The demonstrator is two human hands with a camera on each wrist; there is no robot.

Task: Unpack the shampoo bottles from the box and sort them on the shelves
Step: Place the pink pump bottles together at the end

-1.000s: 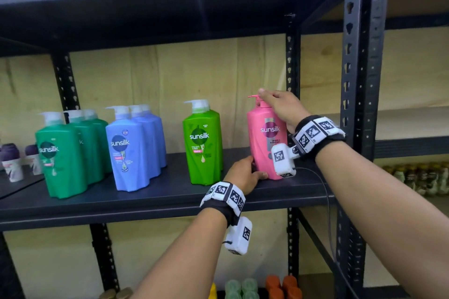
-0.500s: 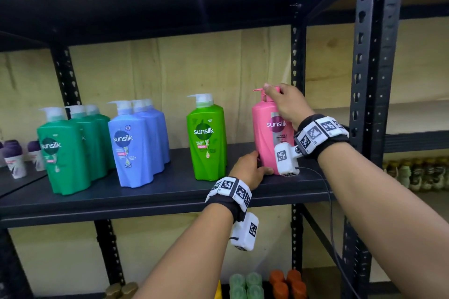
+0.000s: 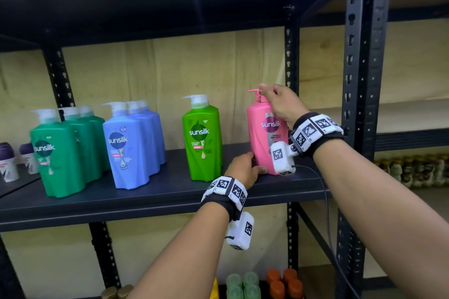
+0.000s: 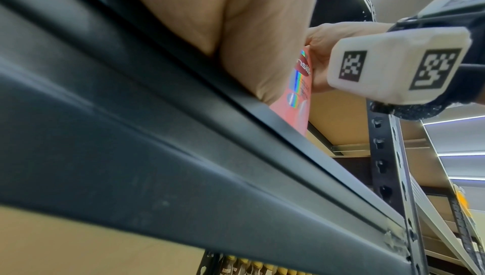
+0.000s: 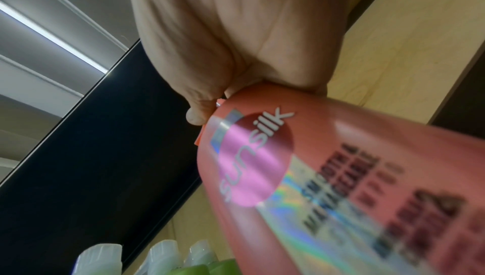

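Note:
A pink shampoo bottle (image 3: 262, 136) stands upright at the right end of the dark shelf (image 3: 145, 192). My right hand (image 3: 277, 102) grips its pump top from above, fingers curled round the neck. My left hand (image 3: 245, 167) holds the bottle's base at the lower left, thumb along the front. The right wrist view shows the pink bottle (image 5: 341, 175) close up under my palm. From the left wrist view only a strip of the pink bottle (image 4: 299, 101) shows past the shelf edge. A light green bottle (image 3: 202, 138), blue bottles (image 3: 126, 145) and dark green bottles (image 3: 58, 153) stand in groups to the left.
A black upright post (image 3: 362, 80) stands just right of the pink bottle. Small purple-capped bottles (image 3: 9, 160) sit on the neighbouring shelf at far left. Coloured caps (image 3: 264, 284) show on the shelf below. Brown bottles (image 3: 413, 170) line a lower shelf at right.
Both hands stay on the pink bottle; it has shifted slightly right and back along the shelf. The head view has moved a little.

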